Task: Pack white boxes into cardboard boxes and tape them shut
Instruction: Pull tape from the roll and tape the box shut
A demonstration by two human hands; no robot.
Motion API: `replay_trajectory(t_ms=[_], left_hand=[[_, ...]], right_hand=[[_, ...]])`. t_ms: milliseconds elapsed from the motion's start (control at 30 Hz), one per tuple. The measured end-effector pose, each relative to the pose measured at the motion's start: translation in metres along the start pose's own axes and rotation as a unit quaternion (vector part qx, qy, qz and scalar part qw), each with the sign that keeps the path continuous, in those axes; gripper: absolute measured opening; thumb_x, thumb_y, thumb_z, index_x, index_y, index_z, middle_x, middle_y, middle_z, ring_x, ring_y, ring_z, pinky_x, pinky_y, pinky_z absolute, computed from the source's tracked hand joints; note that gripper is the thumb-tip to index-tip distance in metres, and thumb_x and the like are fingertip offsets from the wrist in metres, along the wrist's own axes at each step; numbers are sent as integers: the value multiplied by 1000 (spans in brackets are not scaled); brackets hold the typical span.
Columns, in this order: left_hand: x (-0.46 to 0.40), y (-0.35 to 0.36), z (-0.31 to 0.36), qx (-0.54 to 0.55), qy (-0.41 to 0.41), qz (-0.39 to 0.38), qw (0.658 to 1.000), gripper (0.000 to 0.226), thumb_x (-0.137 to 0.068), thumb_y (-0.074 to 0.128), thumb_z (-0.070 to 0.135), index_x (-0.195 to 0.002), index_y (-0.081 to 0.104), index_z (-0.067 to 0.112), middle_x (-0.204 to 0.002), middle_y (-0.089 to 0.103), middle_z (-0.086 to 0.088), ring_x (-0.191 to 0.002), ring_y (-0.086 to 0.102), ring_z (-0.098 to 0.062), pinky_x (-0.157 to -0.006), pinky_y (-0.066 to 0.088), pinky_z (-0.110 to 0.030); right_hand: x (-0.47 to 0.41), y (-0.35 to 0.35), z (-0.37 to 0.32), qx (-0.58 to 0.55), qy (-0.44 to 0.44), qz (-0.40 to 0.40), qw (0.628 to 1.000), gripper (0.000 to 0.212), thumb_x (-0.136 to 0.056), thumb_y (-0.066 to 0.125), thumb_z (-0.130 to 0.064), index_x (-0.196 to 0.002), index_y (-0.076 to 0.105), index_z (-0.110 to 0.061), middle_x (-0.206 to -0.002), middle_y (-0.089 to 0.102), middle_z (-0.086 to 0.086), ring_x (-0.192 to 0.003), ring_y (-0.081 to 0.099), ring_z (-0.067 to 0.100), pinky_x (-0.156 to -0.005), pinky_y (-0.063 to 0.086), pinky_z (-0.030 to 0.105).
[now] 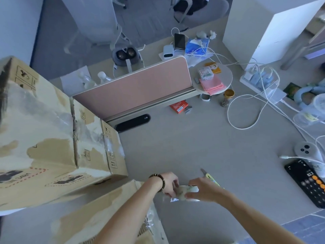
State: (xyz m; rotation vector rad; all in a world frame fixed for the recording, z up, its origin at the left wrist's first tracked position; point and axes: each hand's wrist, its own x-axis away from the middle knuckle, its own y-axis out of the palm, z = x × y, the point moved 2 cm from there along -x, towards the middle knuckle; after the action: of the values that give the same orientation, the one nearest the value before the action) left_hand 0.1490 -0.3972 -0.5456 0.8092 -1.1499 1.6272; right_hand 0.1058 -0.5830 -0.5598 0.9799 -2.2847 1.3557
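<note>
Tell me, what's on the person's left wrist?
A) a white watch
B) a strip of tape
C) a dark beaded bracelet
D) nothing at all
C: a dark beaded bracelet circles the wrist just behind the left hand, which meets the right hand on a small roll of clear tape above the grey desk.

I see three closed cardboard boxes [52, 131] stacked side by side at left of frame, brown w/ torn, whitish tape residue and printed handling marks, standing on another cardboard box [105, 208] at bottom left whose top also looks scuffed. At bottom center a clear tape roll [184, 192] sits just above the desk, pinched from both sides; can't tell more, it's blurred.
</note>
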Motion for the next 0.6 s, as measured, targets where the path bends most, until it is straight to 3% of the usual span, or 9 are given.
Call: replay_trajectory(t_ms=[100,167,233,267,333,467,600], left_hand=[[5,-8,1,-23,5,-11,1000,18,-80,76,10,-97,70,10,-90,74,-7,-67,61,-15,-71,53,-29],[8,-15,-2,-9,3,-5,1000,11,-82,71,10,-79,64,19,-73,70,-2,-55,58,-7,-59,47,-23],[15,-25,-4,21,2,12,1000,13,-84,67,12,-78,60,22,-79,73,-8,-54,60,-6,-55,46,-21],[18,-30,-5,39,3,20,999,11,-84,67,13,-82,61,22,-82,73,-10,-57,61,-8,-55,46,-21],[25,-42,-5,69,12,32,997,13,-84,69,14,-94,65,21,-76,72,-4,-59,62,-8,-55,47,-20],[38,-68,-4,99,23,102,990,24,-85,74,18,-108,68,19,-68,69,7,-52,60,3,-51,41,-8],[48,-101,2,130,6,229,965,15,-80,77,20,-91,70,13,-67,71,4,-54,63,2,-50,40,-9]], right_hand=[[-3,-2,0,-21,3,-17,1000,54,-72,55,-76,-81,58,-22,-57,48,-7,-64,54,-1,-124,1,30],[-3,-10,-3,-51,9,-14,999,47,-77,62,-68,-85,60,-21,-67,52,-5,-90,61,8,-120,14,27],[0,-21,-5,-85,26,-5,996,44,-81,67,-61,-91,62,-18,-79,58,0,-104,57,20,-93,37,26],[1,-28,-6,-98,36,3,994,44,-80,68,-60,-92,62,-18,-84,61,1,-99,56,21,-78,40,28],[2,-41,-7,-107,47,23,993,44,-79,69,-60,-92,62,-18,-85,64,1,-87,57,21,-64,39,29],[2,-62,-9,-135,56,65,987,39,-81,70,-59,-85,62,-21,-72,57,-6,-69,52,10,-60,37,25],[-2,-82,-15,-188,79,108,973,36,-82,71,-53,-72,54,-24,-60,48,-5,-56,44,8,-54,32,26]])
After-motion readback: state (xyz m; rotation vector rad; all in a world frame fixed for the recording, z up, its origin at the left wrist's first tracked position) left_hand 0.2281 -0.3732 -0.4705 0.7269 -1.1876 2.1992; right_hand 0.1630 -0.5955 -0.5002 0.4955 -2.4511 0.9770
